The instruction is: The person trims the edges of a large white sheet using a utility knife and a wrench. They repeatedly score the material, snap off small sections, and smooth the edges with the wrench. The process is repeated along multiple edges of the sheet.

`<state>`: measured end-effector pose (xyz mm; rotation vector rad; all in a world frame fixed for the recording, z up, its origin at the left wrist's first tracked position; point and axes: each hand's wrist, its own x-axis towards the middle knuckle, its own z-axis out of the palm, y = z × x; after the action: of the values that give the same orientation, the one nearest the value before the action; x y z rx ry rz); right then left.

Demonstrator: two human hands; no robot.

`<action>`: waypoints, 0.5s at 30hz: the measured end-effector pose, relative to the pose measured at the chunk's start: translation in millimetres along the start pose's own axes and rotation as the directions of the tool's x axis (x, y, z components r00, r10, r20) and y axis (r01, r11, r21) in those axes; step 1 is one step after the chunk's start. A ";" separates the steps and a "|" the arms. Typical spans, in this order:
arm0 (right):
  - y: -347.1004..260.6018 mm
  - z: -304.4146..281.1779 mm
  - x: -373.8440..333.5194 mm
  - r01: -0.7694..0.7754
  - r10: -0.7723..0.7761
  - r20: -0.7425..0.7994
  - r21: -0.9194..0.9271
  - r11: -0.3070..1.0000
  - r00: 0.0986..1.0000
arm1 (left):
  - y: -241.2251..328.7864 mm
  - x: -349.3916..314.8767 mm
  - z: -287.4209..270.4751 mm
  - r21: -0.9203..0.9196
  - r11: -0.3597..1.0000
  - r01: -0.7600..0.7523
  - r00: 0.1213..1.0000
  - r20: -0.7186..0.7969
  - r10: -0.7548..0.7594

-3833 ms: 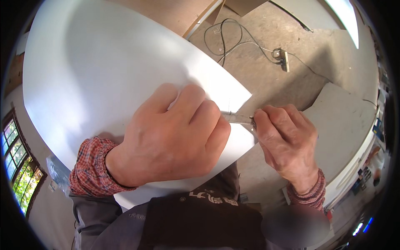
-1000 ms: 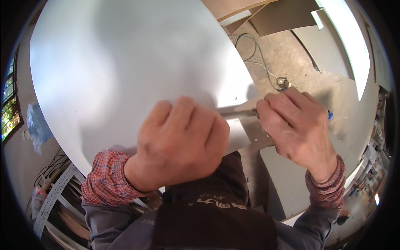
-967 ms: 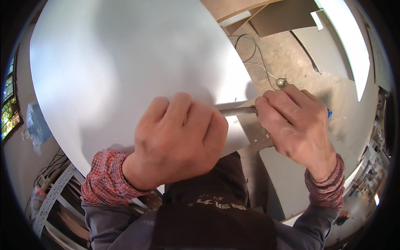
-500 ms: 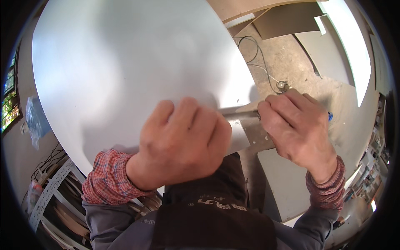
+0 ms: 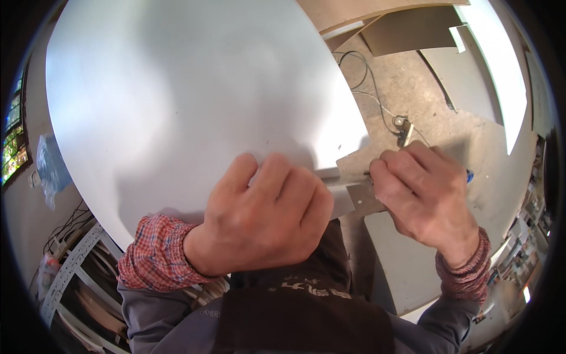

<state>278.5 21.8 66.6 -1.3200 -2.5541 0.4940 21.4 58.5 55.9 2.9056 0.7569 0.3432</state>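
A large white panel (image 5: pixel 194 118) spreads out before me, its near right corner beside my hands. My left hand (image 5: pixel 268 212) is closed above the panel's near edge, knuckles up; whatever its fingers hold is hidden beneath it. Between the hands shows a pale flat strip (image 5: pixel 342 202), next to a grey-brown flat piece (image 5: pixel 367 198). My right hand (image 5: pixel 423 197) is closed just past the panel's corner. From it stick out a dark tip on the left and a blue end (image 5: pixel 470 176) on the right, seemingly one thin tool whose kind I cannot make out.
On the floor beyond my right hand lie a power strip (image 5: pixel 405 131) and dark cable (image 5: pixel 367 74). Brown boards (image 5: pixel 413 29) and a bright white sheet (image 5: pixel 501 71) stand at the far right. A slotted metal rack (image 5: pixel 73 268) is at lower left, below a clear plastic bag (image 5: pixel 52 171).
My right hand has come slightly nearer to me, with the tool in it. My left hand has shifted a little right and nearer. The dark band between them at the panel's edge now looks shorter.
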 end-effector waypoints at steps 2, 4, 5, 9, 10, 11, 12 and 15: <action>2.3 0.0 8.6 -0.004 0.004 -0.024 0.001 1.000 1.000 | -6.3 3.4 5.4 0.035 0.999 0.025 0.998 -0.063 -0.023; 2.8 0.7 8.7 0.001 -0.001 -0.023 0.006 1.000 1.000 | -7.2 3.8 6.0 0.037 0.999 0.023 0.997 -0.074 -0.020; 1.8 2.0 2.9 0.008 -0.008 -0.009 0.010 1.000 1.000 | -5.3 2.5 3.7 0.023 1.000 0.008 0.999 -0.054 -0.007; 3.3 6.5 -0.2 0.028 -0.029 -0.058 -0.020 0.999 0.998 | 2.8 -0.5 3.9 -0.015 1.000 -0.001 0.999 -0.043 0.000; 4.6 6.6 1.3 0.028 -0.031 -0.075 -0.033 0.999 0.997 | -1.4 3.0 0.3 0.021 1.000 0.005 1.000 -0.012 -0.005; 6.9 7.3 6.5 0.025 -0.028 -0.088 -0.043 0.999 0.996 | -3.6 5.2 2.5 0.023 1.000 0.020 0.999 -0.042 -0.019; 7.3 7.8 6.4 0.028 -0.032 -0.095 -0.046 0.999 0.995 | -5.5 7.3 5.1 0.025 0.999 0.036 0.997 -0.073 -0.034; 5.9 11.2 0.2 0.044 -0.048 -0.087 -0.044 0.998 0.995 | -3.6 3.9 5.4 0.000 1.000 0.011 0.999 -0.052 -0.011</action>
<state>279.0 23.0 54.0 -1.2646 -2.5289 0.3669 24.3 63.2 50.8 2.9021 0.7807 0.4186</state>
